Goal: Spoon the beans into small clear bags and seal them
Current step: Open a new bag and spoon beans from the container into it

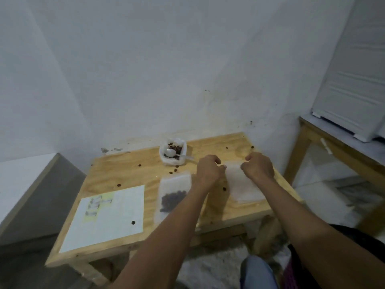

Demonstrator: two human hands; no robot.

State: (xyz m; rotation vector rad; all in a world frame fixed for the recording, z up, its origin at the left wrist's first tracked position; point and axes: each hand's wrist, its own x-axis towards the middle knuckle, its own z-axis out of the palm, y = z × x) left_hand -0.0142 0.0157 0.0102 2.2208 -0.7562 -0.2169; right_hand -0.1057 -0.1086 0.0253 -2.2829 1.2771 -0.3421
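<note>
An empty clear bag [241,184] lies on the right of the wooden table [116,174]. My left hand [208,168] and my right hand [258,165] each pinch its far edge, one at either corner. To the left lies a second clear bag [174,197] with dark beans inside, flat on the table. At the back stands a white container [173,154] of beans with a white spoon [174,153] resting in it, handle pointing right.
A white sheet of paper [108,217] with a yellow strip lies at the table's front left. Loose beans [118,185] are scattered over the tabletop. A wall stands right behind the table. A second wooden table [337,147] with a white box stands to the right.
</note>
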